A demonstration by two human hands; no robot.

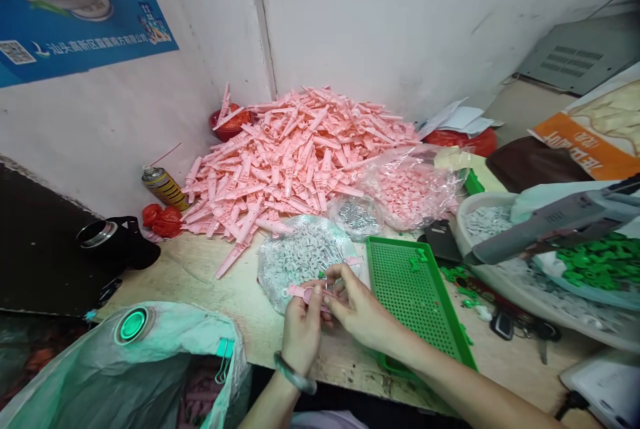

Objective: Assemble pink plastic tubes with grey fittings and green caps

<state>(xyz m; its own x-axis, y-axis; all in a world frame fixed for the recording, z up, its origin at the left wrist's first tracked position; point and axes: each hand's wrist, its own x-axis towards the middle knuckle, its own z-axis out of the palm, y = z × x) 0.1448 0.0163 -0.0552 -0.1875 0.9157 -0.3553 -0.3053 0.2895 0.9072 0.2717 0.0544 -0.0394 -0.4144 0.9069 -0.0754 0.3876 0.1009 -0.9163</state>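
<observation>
"Since your hands are so close together, what is between them?"

"A pink piece (298, 292), just over the near edge of the dish (265, 282) of white parts (295, 256). My left hand (301, 342) comes up from below, thumb and fingers closed on it, a bracelet (295, 374) round the wrist."

"And the other one?"

"My right hand (365, 312) reaches in from the lower right, forearm slanting across the green tray (410, 296). Its thumb and fingertips are bent in close together at the right end of the piece; I can't tell whether they pinch it or something small against it."

"What are you working on?"

"A wooden table (240, 302). Behind the dish, pink parts (300, 156) are heaped against the white wall (400, 29), with a bag of pink bits (413, 189) at their right."

"The sides?"

"A spray can (165, 187) and a black flask (117, 242) on the left, under a blue poster (95, 49). On the right, a tub (459, 219) with a grey tool (550, 224) across it, and keys (503, 324) nearby."
</observation>
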